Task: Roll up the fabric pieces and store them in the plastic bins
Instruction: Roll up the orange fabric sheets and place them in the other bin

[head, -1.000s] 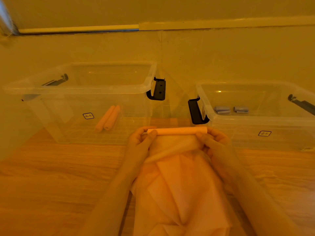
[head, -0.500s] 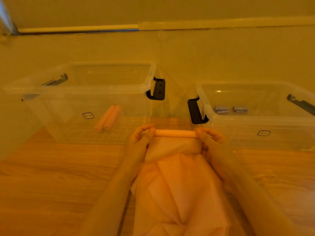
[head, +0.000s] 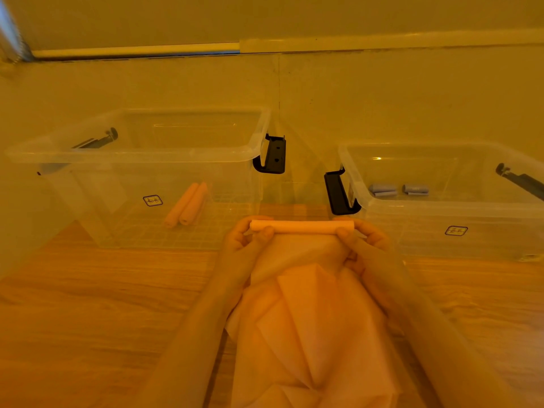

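Observation:
An orange fabric piece (head: 312, 325) hangs toward me, its far end wound into a tight roll (head: 303, 226). My left hand (head: 244, 241) pinches the roll's left end and my right hand (head: 363, 242) pinches its right end, holding it level above the wooden floor between the bins. The left clear plastic bin (head: 141, 156) holds two orange fabric rolls (head: 187, 207). In the right clear bin (head: 441, 214) lie two grey-blue rolls (head: 399, 189).
Both bins stand open against a pale wall, each with black latch handles (head: 275, 156) (head: 338, 192) facing the gap between them. Wooden floor (head: 103, 304) spreads in front of the bins on both sides of my arms.
The roll has turned between my fingers and taken up a little more fabric; its ends now stick out past my thumbs. My hands stay in the same spot.

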`<state>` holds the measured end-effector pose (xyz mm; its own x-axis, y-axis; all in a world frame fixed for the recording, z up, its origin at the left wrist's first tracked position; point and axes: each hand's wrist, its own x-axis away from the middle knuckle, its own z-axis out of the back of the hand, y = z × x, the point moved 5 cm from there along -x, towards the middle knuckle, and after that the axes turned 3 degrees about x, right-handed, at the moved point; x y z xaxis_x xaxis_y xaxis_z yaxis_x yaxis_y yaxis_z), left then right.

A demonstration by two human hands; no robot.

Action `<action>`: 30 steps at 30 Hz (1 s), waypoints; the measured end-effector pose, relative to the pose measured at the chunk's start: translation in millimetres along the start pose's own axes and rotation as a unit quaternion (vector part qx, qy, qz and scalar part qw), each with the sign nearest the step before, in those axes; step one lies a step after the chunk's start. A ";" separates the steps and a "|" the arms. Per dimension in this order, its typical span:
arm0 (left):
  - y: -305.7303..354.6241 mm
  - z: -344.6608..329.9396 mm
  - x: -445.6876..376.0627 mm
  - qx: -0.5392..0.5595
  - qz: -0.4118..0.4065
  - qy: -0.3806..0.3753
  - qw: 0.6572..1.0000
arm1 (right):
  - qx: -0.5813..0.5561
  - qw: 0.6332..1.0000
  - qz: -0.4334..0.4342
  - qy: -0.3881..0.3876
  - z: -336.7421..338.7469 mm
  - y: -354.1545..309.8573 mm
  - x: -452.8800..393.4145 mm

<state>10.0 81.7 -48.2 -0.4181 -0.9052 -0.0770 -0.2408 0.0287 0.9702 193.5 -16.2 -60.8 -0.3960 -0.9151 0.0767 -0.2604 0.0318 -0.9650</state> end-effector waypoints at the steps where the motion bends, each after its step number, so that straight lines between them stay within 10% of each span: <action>1: -0.4 -0.4 -0.2 0.003 0.001 -0.004 1.000 | 0.001 1.000 0.000 0.002 0.3 0.1 -0.3; 30: 0.5 1.5 3.0 -0.040 0.000 0.003 0.999 | 0.053 0.998 -0.016 0.003 1.8 2.2 -1.2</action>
<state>7.4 79.7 -48.3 -0.4118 -0.9081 -0.0761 -0.1693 -0.0058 0.9855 195.1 -15.8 -63.4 -0.3937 -0.9127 0.1094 -0.1785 -0.0408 -0.9831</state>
